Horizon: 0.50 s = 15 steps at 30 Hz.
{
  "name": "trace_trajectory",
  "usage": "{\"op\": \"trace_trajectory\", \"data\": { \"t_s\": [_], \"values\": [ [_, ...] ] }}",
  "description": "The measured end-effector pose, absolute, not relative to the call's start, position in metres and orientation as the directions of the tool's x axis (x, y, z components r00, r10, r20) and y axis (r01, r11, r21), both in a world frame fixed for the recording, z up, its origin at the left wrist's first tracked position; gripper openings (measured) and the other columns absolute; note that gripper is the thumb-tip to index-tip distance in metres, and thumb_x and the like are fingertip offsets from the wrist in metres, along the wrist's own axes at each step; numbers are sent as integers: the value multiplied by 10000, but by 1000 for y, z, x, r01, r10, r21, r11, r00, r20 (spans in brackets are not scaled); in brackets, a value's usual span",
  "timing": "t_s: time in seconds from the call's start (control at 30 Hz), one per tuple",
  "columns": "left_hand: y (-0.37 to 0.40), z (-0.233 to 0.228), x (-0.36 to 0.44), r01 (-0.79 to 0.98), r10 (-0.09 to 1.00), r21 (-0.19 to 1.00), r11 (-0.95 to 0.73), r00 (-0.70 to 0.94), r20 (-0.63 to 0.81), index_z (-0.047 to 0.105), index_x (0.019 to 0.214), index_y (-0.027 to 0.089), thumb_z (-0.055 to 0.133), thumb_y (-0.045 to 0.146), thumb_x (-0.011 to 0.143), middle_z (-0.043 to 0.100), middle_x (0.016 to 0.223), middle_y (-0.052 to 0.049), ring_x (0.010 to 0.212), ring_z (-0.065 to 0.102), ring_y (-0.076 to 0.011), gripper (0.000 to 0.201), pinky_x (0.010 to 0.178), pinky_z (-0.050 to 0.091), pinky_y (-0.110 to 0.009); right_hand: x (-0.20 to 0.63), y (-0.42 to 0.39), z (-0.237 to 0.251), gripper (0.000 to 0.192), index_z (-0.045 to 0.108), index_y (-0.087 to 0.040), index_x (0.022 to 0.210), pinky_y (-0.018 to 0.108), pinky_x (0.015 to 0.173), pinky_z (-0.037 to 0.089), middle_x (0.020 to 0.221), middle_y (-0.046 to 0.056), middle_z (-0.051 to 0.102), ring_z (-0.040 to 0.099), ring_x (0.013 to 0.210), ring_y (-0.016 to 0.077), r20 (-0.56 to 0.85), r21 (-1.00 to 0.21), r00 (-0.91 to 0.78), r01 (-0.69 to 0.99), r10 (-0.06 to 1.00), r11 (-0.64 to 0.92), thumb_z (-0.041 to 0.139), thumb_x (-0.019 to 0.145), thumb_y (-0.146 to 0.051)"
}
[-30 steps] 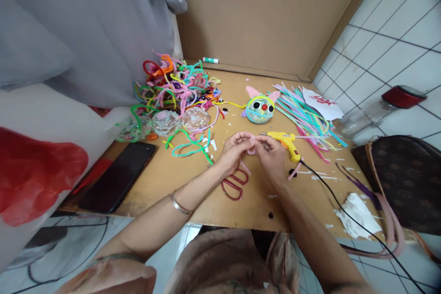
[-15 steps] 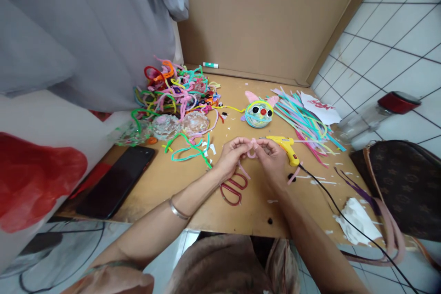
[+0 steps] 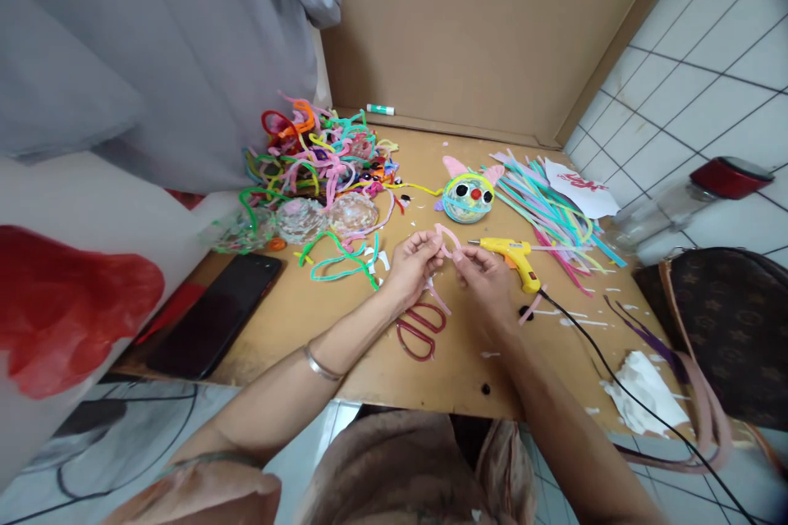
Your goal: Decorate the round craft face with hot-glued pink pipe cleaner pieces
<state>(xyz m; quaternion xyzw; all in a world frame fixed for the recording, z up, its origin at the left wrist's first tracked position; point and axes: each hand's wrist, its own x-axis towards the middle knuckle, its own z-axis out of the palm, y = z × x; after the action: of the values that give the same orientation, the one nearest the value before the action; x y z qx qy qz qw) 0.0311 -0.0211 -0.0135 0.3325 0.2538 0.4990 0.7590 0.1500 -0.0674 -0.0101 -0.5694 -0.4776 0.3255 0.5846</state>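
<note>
My left hand (image 3: 411, 264) and my right hand (image 3: 486, 277) meet over the middle of the wooden table (image 3: 289, 320). Both pinch a pink pipe cleaner (image 3: 446, 236), which arches up between the fingertips. Its loose end trails down past my left palm. Red-handled scissors (image 3: 419, 330) lie flat just below my hands. A yellow glue gun (image 3: 512, 256) rests right of my right hand, its black cord (image 3: 621, 381) running off the table's near right edge. Beyond my hands sits a round pipe-cleaner face (image 3: 467, 197) with googly eyes, a red nose and pink ears.
A tangled heap of coloured pipe cleaners (image 3: 320, 156) lies at the back left, with straight ones (image 3: 547, 209) at the back right. A black phone (image 3: 217, 320) lies near the left edge. A brown bag (image 3: 720, 320) stands at the right, a crumpled tissue (image 3: 640, 390) beside it.
My hands have drawn slightly apart, and the pink pipe cleaner's small loop has opened into a taller arch. The view shifted a little.
</note>
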Motion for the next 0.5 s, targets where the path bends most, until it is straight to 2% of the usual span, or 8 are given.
{"op": "trace_trajectory", "data": {
  "t_s": [0.33, 0.5],
  "values": [
    [-25, -11, 33, -552, 904, 783, 288, 427, -32, 627, 685, 135, 869, 414, 582, 576, 607, 38, 522, 472, -22, 383, 524, 393, -146, 153, -70, -6, 374, 596, -191, 617, 228, 455, 326, 497, -42, 493, 400, 460, 89, 193, -963, 286, 239, 939, 125, 653, 747, -536],
    [-25, -12, 33, -547, 901, 790, 279, 434, -18, 637, 657, 111, 854, 411, 606, 575, 620, 21, 522, 441, -15, 373, 505, 361, -148, 150, -72, -1, 356, 585, -199, 568, 240, 508, 397, 491, -36, 507, 451, 491, 104, 241, -948, 237, 263, 941, 176, 655, 755, -494]
  ]
}}
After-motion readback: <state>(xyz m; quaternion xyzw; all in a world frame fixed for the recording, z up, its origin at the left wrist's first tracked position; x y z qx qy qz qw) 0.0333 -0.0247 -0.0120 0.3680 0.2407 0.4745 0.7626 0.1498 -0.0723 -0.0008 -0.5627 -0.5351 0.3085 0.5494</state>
